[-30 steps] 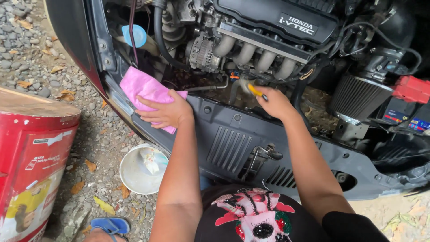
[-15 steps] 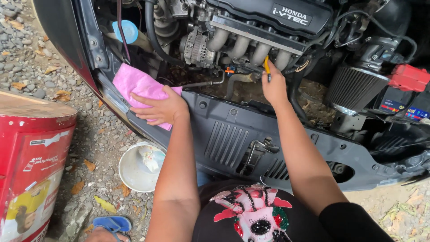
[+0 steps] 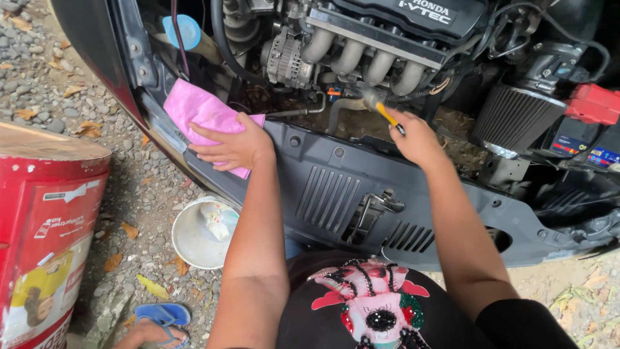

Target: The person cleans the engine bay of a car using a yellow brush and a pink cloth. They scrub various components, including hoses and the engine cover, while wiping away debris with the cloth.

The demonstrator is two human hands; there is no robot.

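At the far left, well away from the black front panel of the car, stands a red drum on gravel, and between it and the panel a white bucket sits on the ground with a blue sandal below it. The left hand lies flat on a pink cloth at the left end of the panel, fingers spread and pressing it down rather than closing around it; over the last 1 second hand and cloth have barely shifted. Just above the panel's middle, the right hand grips a small brush with a yellow handle, fingers closed around the handle's lower end. Half a second ago the brush stood upright against the 4 silver intake pipes; now it has dropped back and tilts left, its blurred bristle end near the hose under them. That back-and-forth suggests scrubbing strokes in the dirty gap behind the panel. Further right sit a cone air filter and a red battery cover.
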